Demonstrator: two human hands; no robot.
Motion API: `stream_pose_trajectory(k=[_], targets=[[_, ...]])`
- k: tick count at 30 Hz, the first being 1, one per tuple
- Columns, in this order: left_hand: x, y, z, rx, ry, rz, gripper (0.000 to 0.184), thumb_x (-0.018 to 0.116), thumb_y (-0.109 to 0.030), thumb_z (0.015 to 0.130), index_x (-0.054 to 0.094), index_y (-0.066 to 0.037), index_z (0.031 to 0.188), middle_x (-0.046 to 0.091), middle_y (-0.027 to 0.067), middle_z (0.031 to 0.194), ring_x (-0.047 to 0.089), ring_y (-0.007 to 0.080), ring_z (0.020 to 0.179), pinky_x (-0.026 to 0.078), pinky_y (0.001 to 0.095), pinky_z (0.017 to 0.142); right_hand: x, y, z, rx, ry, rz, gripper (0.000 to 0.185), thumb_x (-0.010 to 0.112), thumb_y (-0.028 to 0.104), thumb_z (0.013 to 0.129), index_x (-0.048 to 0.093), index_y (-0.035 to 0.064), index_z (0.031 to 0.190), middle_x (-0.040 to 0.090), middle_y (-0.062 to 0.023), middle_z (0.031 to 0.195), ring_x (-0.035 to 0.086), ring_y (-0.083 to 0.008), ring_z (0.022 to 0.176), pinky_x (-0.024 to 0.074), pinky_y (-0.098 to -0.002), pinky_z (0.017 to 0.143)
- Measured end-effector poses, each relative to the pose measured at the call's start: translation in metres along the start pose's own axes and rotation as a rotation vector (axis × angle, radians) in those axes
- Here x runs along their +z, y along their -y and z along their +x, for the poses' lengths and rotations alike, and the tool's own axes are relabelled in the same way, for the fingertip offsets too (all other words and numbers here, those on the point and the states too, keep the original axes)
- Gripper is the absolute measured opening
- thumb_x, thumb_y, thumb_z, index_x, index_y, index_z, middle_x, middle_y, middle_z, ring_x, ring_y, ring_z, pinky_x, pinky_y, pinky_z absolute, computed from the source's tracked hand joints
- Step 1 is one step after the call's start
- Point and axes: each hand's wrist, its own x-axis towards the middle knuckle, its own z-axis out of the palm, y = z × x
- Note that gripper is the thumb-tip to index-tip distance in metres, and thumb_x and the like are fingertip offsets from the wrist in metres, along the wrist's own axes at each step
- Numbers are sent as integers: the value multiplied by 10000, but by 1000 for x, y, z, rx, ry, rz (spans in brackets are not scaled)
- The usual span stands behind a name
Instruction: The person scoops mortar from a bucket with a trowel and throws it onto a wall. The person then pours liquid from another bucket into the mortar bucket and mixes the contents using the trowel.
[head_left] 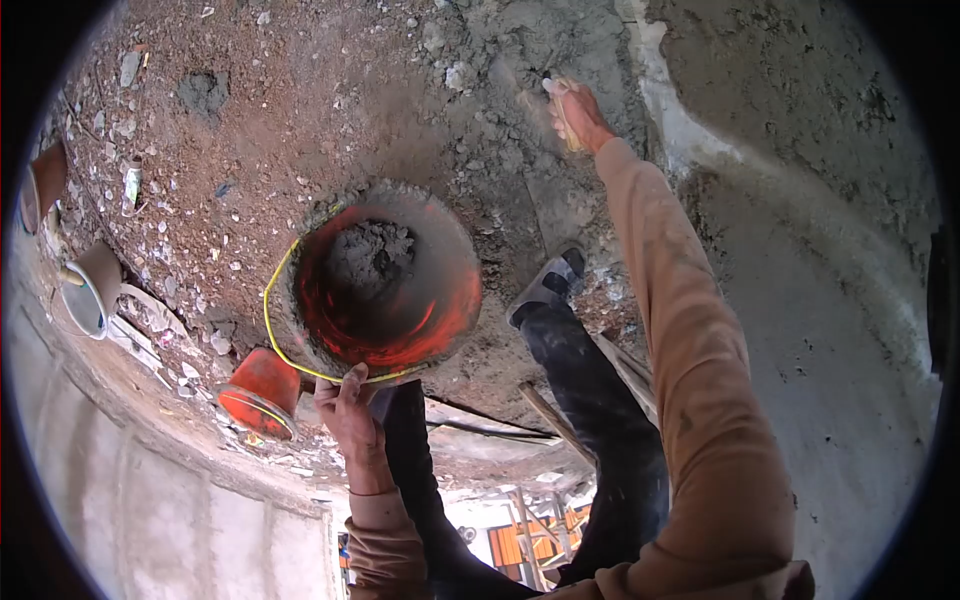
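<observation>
Close in front of me is an orange bucket [440,300] coated in grey mortar, tilted so its inside shows, with a lump of wet mortar [370,255] in it. My left hand [352,410] grips the bucket's near rim, where the yellow handle [270,310] runs. Farther off at the upper right, my right hand [575,112] is closed around a light-coloured handle, somewhat blurred, over the grey mortar-covered ground [490,60]. The rest of that tool cannot be made out.
At the left lie a small orange bucket [262,390], a pale bucket [95,285] and a bottle [132,185] among rubble. Wooden pieces [555,420] lie beside my legs. A grey wall [820,350] rises on the right.
</observation>
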Motion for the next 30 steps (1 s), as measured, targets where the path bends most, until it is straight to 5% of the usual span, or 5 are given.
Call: stream_pose_trajectory(k=[4, 7, 14, 21, 30], targets=[[-6, 3, 3, 7, -49, 24, 264, 618, 31, 877, 650, -20, 1134, 695, 74, 998, 690, 162, 836, 631, 318, 706, -5, 9, -19, -64, 46, -177, 443, 615, 410, 980, 559, 48, 1229, 602, -78, 877, 601, -212, 654, 498, -376, 587], [6, -5, 0, 7, -66, -4, 229, 640, 37, 857, 676, -16, 1077, 691, 67, 966, 664, 148, 826, 611, 329, 758, 2, -33, -41, -992, -395, -815, 418, 623, 404, 971, 596, 50, 1191, 680, -158, 933, 683, -328, 753, 538, -442, 662], [20, -13, -1, 24, 37, -2, 179, 630, 47, 862, 664, -15, 1027, 680, 60, 924, 658, 138, 780, 615, 319, 717, 24, -21, -223, -775, 196, -845, 464, 645, 371, 945, 593, -8, 1206, 696, -237, 979, 687, -422, 857, 549, -485, 754], [10, -11, 6, 4, 47, 13, 169, 626, 59, 863, 662, -1, 1016, 681, 59, 911, 676, 148, 759, 637, 329, 700, 4, -118, -138, 204, -300, -13, 276, 605, 377, 1001, 531, 123, 1079, 417, 23, 665, 426, -123, 475, 348, -304, 416], [-6, -11, 10, 6, -17, 5, 176, 619, 60, 865, 662, 4, 1027, 698, 73, 935, 670, 141, 752, 633, 316, 695, 63, 36, 1, -117, 239, -224, 488, 589, 370, 1005, 506, 15, 1329, 530, -64, 788, 531, -164, 626, 462, -367, 552]])
